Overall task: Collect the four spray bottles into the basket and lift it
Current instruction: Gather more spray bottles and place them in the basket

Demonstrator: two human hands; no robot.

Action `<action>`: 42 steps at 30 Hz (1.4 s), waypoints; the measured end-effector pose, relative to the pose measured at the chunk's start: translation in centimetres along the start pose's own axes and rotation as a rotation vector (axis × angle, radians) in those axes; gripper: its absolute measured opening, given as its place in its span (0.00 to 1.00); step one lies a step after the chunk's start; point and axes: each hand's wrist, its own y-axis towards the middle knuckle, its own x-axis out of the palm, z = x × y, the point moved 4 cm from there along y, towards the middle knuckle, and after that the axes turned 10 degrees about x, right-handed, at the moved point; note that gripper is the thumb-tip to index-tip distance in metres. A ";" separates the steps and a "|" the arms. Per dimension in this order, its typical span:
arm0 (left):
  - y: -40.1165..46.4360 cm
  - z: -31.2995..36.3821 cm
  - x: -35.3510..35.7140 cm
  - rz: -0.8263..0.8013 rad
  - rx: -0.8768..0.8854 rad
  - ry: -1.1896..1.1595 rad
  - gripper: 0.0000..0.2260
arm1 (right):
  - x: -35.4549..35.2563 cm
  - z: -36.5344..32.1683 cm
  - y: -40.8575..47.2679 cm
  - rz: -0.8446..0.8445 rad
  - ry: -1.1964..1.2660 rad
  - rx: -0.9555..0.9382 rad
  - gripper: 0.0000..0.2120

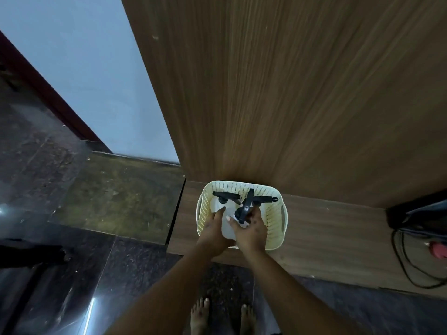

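Wood-grain counter (326, 228) against a matching wall carries a cream perforated basket (274, 221). Both hands reach inside: left hand (214, 229) and right hand (250, 229) grasping a white spray bottle (228, 229), apparently seating it upright beside other black-triggered bottles (226, 197).

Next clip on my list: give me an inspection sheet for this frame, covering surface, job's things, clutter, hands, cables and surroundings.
Surface: low wooden ledge against a wood-grain panel.
Job's things: cream perforated basket stands on the ledge; inside it, white spray bottles with black trigger heads. Three heads are visible; hands cover the rest, so the count is uncertain.
Clutter: red object at the ledge's right edge, partly cut off.
Hands: left hand and right hand both reach into the basket around a white bottle; the grip itself is unclear.
Cables: black cables loop on the ledge, right.
Surroundings: dark polished floor, pale wall, bare feet below.
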 end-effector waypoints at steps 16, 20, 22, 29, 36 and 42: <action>5.4 -5.3 2.0 -0.331 0.002 0.265 0.35 | 5.1 4.8 2.3 -0.011 -0.045 0.217 0.12; 5.7 -6.0 2.2 -0.364 -0.066 0.268 0.36 | 5.5 4.9 2.6 -0.056 -0.074 0.219 0.09; 5.9 -6.2 2.3 -0.368 -0.077 0.273 0.36 | 5.6 5.0 2.7 -0.055 -0.066 0.228 0.09; 5.8 -6.1 2.6 -0.378 -0.042 0.325 0.28 | 5.9 5.5 2.9 -0.036 -0.175 0.195 0.06; 5.9 -6.5 1.9 -0.368 -0.028 0.294 0.31 | 6.9 5.1 3.2 -0.045 -0.286 0.116 0.11; 6.1 -4.4 -1.3 -0.079 0.032 0.224 0.22 | 6.5 5.1 3.0 -0.036 -0.294 0.101 0.13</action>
